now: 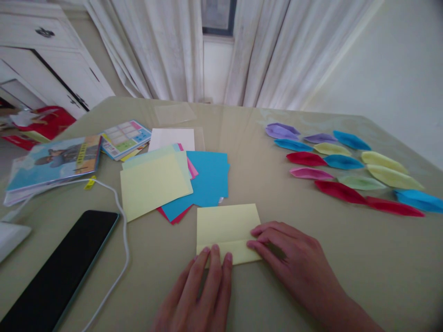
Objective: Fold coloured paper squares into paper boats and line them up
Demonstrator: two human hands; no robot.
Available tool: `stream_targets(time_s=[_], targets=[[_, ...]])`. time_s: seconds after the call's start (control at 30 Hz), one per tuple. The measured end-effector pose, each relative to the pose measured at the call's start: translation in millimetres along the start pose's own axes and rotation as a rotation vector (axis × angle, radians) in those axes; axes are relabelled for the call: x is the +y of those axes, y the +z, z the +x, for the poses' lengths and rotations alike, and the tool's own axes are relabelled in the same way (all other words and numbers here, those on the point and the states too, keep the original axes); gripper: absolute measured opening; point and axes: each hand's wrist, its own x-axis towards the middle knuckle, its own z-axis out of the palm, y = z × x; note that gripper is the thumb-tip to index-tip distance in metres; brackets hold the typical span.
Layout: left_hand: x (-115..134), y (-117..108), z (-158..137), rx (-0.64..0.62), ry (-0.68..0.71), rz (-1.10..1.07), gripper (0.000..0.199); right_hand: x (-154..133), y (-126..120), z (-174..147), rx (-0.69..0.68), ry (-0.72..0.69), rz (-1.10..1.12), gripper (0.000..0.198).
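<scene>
A pale yellow sheet of paper (226, 223) lies on the table in front of me, with a crease running across its lower part. My left hand (204, 286) rests on its lower edge, fingers stretched out and slightly apart, holding nothing. At the paper's right edge my right hand (294, 258) has its thumb and fingers closed together in a pinch on the sheet. Just beyond and to the left is a loose pile of coloured paper, with a yellow sheet (155, 182) on top and blue sheets (211, 177) beside it.
Folded paper pieces in several colours, including a red one (341, 191) and a purple one (282, 131), lie at the right. To the left are a phone (65, 272), a white cable (126, 249), a magazine (55, 161) and printed cards (126, 137). Curtains (166, 50) hang behind the table.
</scene>
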Motion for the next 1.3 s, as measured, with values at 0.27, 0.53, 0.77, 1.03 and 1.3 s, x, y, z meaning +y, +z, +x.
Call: stream_targets(time_s=[0.27, 0.53, 0.77, 1.03, 1.3], targets=[[-7, 0, 4, 0.003, 0.09, -0.031, 0.041, 2, 3, -1, -0.041, 0.015, 0.046, 0.013], [-9, 11, 10, 0.047, 0.055, -0.138, 0.044, 8, -4, 10, -0.133, 0.174, -0.091, 0.025], [-10, 7, 15, -0.087, 0.07, -0.213, 0.055, 6, -14, 6, 0.052, 0.027, -0.181, 0.018], [0, 8, 23, -0.131, 0.02, -0.218, 0.057, -20, 34, -2, -0.019, -0.207, -0.449, 0.012], [-5, 7, 25, -0.274, 0.013, -0.225, 0.06, -9, 21, 0, -0.18, -0.017, -0.421, 0.009]])
